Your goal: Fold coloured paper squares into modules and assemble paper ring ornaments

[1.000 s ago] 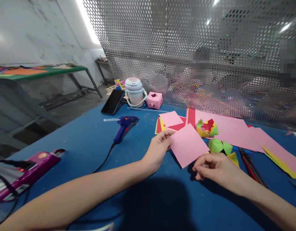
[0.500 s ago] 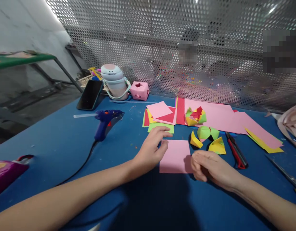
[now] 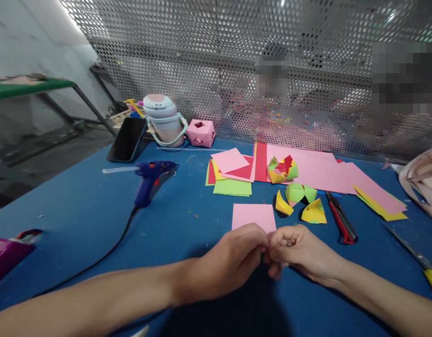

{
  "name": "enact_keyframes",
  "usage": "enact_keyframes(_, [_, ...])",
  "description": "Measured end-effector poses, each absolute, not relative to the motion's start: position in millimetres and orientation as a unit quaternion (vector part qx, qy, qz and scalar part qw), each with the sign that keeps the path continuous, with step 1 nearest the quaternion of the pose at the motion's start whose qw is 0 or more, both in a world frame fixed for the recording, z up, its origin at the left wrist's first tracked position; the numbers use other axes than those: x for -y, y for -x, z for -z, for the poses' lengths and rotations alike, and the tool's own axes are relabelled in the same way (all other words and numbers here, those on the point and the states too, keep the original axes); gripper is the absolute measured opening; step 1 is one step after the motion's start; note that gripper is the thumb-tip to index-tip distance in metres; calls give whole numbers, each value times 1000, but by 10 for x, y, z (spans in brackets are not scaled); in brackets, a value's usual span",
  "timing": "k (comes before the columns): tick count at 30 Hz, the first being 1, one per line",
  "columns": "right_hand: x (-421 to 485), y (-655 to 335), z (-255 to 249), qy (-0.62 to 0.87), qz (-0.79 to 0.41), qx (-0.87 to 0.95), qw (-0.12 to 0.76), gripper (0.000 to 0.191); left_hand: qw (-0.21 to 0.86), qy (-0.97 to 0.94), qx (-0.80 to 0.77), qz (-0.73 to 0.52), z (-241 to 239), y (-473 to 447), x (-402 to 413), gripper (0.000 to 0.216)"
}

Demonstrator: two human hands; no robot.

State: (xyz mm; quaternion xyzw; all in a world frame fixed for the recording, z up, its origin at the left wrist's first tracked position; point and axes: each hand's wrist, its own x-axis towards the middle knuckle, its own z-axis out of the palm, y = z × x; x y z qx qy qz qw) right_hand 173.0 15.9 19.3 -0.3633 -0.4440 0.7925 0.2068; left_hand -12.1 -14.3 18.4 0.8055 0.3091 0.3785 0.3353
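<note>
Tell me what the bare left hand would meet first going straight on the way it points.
The bare right hand, most likely: the left hand points toward it, the two nearly or actually touching; depth there is hard to judge.

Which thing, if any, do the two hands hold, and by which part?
It cannot be told: the left hand and right hand meet in front of the nearest pink paper, and any hold is hidden.

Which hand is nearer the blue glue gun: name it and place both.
Left. The left hand is to the right of the blue glue gun, toward the wearer; the right hand is farther right.
</note>
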Motion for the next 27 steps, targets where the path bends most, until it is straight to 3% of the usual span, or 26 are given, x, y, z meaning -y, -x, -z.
enact_keyframes(7, [-119,-1700,-215,344,-822,415,182,31,315,-830,-300,-348,-98,143,153,20])
enact_keyframes(14, [-58,-1681,-236,384,-791,444,174,26,209,-871,-234,-378,-147,182,194,27])
enact_keyframes(18, [-84,-1708,-371,424,-743,496,148,21,217,-863,-231,-393,-143,189,216,30])
enact_keyframes(21, [-201,-1891,-632,442,-650,606,119,12,237,-861,-245,-377,-111,189,202,26])
enact_keyframes(27, [-573,-2802,-1035,463,-204,847,163,17,220,-874,-258,-348,-75,175,161,18])
